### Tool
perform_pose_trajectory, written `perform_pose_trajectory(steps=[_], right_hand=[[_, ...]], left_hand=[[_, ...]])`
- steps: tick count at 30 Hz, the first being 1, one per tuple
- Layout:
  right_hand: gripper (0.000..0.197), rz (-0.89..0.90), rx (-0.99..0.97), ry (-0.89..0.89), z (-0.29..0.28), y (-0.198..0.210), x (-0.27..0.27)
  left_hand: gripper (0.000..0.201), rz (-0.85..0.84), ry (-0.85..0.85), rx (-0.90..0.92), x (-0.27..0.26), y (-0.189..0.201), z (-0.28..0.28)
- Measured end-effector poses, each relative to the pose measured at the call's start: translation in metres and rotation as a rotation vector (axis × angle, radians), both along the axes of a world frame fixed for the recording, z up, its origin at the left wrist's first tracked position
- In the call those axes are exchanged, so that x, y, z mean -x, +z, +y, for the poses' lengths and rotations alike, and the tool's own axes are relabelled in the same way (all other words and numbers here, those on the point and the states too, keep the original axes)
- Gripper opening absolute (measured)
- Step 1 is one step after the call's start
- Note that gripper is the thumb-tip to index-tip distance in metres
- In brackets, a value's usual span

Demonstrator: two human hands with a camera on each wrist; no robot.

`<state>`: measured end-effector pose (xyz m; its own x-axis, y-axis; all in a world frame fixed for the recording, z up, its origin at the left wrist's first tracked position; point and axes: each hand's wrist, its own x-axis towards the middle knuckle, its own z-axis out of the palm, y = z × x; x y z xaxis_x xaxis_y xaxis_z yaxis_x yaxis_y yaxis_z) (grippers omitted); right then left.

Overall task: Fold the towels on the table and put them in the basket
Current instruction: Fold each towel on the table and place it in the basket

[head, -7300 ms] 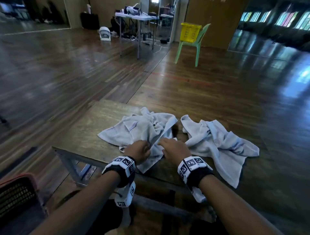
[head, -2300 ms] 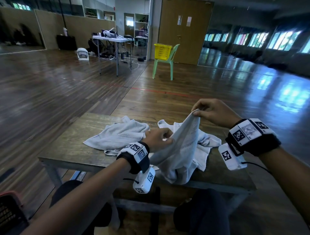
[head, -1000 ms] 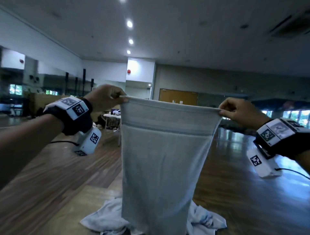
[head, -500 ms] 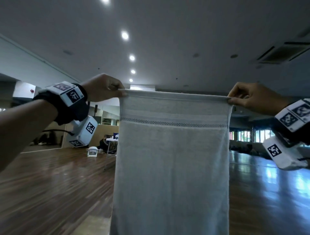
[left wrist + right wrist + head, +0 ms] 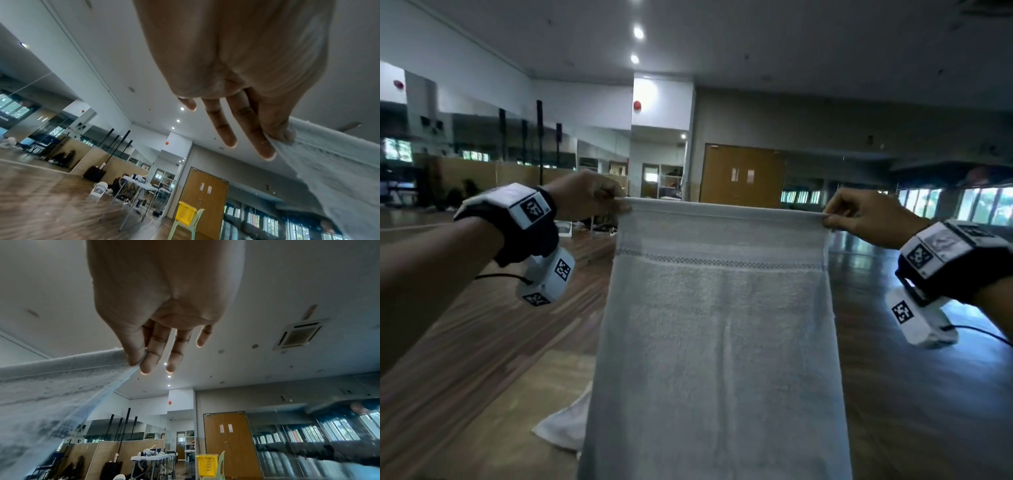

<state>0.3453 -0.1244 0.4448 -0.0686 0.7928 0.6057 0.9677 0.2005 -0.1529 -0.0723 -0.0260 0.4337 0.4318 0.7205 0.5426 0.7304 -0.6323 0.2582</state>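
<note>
A white towel (image 5: 719, 329) hangs flat in front of me, stretched by its top edge. My left hand (image 5: 599, 198) pinches its top left corner and my right hand (image 5: 859, 219) pinches its top right corner. In the left wrist view, thumb and forefinger clamp the towel's (image 5: 329, 165) edge while the other fingers (image 5: 224, 126) point straight out. The right wrist view shows the same pinch on the towel (image 5: 61, 378). A second white towel (image 5: 565, 425) lies crumpled on the wooden table (image 5: 510, 411) below, mostly hidden by the hanging one.
A yellow basket (image 5: 186, 212) sits on a green chair (image 5: 185, 227) far across the room, near wooden double doors (image 5: 743, 174). A white table with gear (image 5: 152, 457) stands beside it. Wooden floor (image 5: 455, 335) surrounds the table.
Since half a second ago both hands, with the towel's top edge, have come lower in view and the camera has tilted down. The table and second towel show again at the bottom.
</note>
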Motion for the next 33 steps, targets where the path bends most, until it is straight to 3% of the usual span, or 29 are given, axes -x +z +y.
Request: perform_pose_trajectory(steps=[6,10,16,19,23,26,29,33], right_hand=[[0.01,0.054,-0.07,-0.08,0.035,-0.012,-0.005],[0.008,0.037,-0.202,-0.133,0.047,-0.013,-0.006],[0.014,0.145,-0.092,-0.09,0.059,-0.062,-0.013],[0.007,0.133,0.011,-0.084,0.063,-0.111,-0.014],[0.002,0.156,0.154,-0.045,0.058,-0.203,-0.015],[0.016,0.182,0.296,0.004,0.058,-0.278,-0.02],[0.014,0.089,0.436,-0.027,0.055,-0.346,-0.022],[0.005,-0.045,0.559,-0.015,0.048,-0.415,-0.023]], left_hand=[[0.008,-0.097,0.034,-0.094,-0.021,-0.017,0.048],[0.019,-0.213,0.054,-0.214,-0.032,-0.02,0.066],[0.017,-0.224,0.015,-0.259,-0.038,-0.067,0.073],[0.014,-0.171,0.013,-0.211,-0.041,-0.121,0.075],[0.009,-0.071,0.004,-0.039,-0.043,-0.223,0.073],[0.013,0.121,0.025,0.1,-0.046,-0.304,0.069],[0.015,0.312,0.151,0.169,-0.05,-0.373,0.056],[0.015,0.373,0.107,0.337,-0.051,-0.437,0.045]])
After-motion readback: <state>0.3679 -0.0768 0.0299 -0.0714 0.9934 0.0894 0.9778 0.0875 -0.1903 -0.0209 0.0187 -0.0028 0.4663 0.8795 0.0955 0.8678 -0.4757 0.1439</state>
